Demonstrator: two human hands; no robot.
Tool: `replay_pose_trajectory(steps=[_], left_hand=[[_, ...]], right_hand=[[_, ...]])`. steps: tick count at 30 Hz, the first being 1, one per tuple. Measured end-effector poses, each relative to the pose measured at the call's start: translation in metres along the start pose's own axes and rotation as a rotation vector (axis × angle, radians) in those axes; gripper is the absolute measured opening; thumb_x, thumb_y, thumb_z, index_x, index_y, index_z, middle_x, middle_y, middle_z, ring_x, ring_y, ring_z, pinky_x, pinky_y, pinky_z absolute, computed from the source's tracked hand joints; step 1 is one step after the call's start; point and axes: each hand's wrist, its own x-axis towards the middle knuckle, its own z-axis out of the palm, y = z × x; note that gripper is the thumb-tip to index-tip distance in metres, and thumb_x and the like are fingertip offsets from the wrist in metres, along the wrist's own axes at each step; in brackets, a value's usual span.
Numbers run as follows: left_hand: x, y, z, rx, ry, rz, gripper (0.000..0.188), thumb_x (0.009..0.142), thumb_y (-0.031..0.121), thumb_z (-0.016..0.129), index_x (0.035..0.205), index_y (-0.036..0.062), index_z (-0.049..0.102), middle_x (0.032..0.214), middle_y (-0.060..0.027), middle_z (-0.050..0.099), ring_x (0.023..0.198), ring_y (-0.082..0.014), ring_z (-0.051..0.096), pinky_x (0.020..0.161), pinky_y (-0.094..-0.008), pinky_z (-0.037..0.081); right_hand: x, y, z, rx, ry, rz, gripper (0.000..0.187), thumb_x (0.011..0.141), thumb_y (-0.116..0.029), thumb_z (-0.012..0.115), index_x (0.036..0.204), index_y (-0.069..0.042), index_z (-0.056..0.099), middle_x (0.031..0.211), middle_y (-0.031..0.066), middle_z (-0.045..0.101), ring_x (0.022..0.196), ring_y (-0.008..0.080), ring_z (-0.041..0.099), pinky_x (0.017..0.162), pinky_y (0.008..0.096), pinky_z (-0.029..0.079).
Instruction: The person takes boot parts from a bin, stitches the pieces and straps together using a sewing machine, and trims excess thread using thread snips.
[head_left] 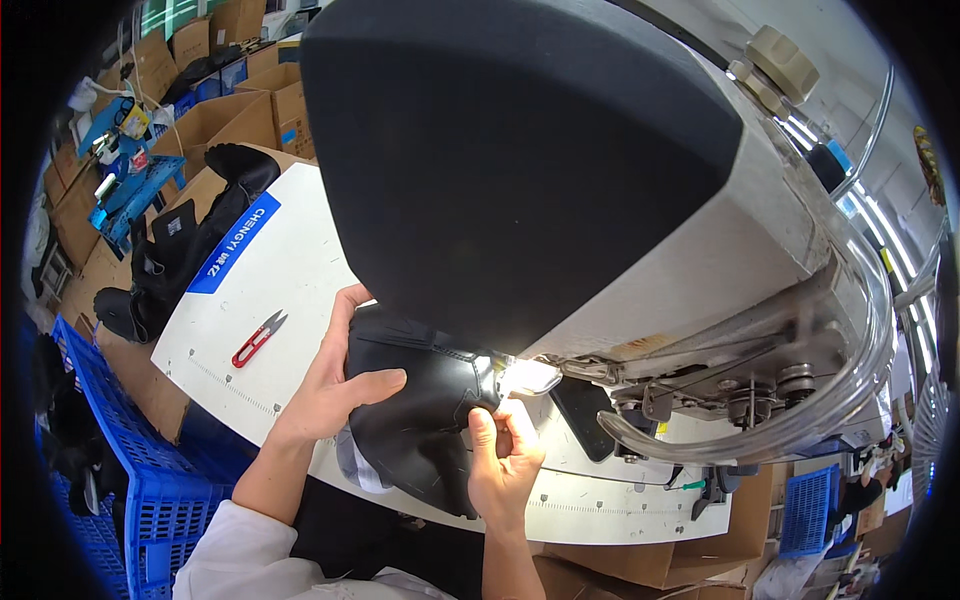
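A black leather boot upper (410,400) lies under the head of a sewing machine (520,180), beside its brightly lit needle area. My left hand (335,385) grips its left side, thumb lying on top and fingers round the far edge. At the right edge, close to the lit spot, my right hand (505,455) is closed in a pinch on the upper; its fingertips are partly hidden. A pale lining shows at the upper's lower left. Red thread snips (258,340) rest on the white table (300,250), left of my left hand.
Black boots (240,170) lie past the table's left edge. A blue plastic crate (170,490) holding black items stands at lower left. A dark phone-like slab (583,415) sits right of my right hand. Cardboard boxes (230,120) stand behind; a clear curved guard (740,455) juts from the machine.
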Motion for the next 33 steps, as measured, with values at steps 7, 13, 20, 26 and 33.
replay_pose_trajectory(steps=[7,13,20,26,33], left_hand=[[0.0,0.005,-0.004,0.03,-0.006,-0.05,0.071,0.071,0.011,0.071,0.13,0.0027,0.032,0.114,-0.0124,0.051,0.108,-0.0171,0.051,0.095,-0.029,0.041],[-0.001,-0.002,-0.006,0.066,-0.046,0.001,0.069,0.073,0.012,0.072,0.129,0.0028,0.032,0.112,-0.0118,0.052,0.107,-0.0164,0.052,0.095,-0.0289,0.042],[0.009,0.005,-0.013,0.046,-0.114,-0.049,0.068,0.075,0.012,0.073,0.129,0.0022,0.033,0.111,-0.0113,0.052,0.107,-0.0151,0.052,0.095,-0.0284,0.041],[0.007,0.003,-0.013,0.054,-0.121,-0.036,0.064,0.076,0.012,0.074,0.126,0.0025,0.035,0.111,-0.0106,0.051,0.103,-0.0141,0.053,0.093,-0.0271,0.042],[-0.075,-0.029,0.055,-0.013,0.15,0.162,0.047,0.08,-0.001,0.065,0.114,0.002,0.033,0.11,-0.0118,0.043,0.097,-0.0131,0.049,0.081,-0.025,0.043]], right_hand=[[0.0,-0.004,0.009,0.037,0.039,0.046,0.015,0.093,-0.007,0.061,0.081,-0.004,0.053,0.07,-0.0072,0.045,0.063,0.0003,0.037,0.056,0.0172,0.027],[0.001,-0.001,0.002,0.021,0.027,0.025,0.014,0.093,-0.007,0.061,0.081,-0.004,0.054,0.07,-0.007,0.046,0.063,-0.0001,0.037,0.055,0.017,0.027],[0.001,-0.003,0.005,0.052,0.012,0.039,0.017,0.092,-0.006,0.062,0.078,-0.005,0.053,0.07,-0.0071,0.045,0.062,-0.0002,0.036,0.054,0.0172,0.025],[0.003,-0.004,0.007,0.055,0.08,0.051,0.014,0.092,-0.007,0.063,0.08,-0.004,0.056,0.071,-0.0067,0.047,0.063,0.0003,0.038,0.056,0.0169,0.028],[0.021,0.005,-0.047,0.026,-0.096,0.092,0.003,0.09,-0.003,0.063,0.089,0.0,0.063,0.081,-0.0026,0.058,0.074,0.0034,0.05,0.065,0.0187,0.04]])
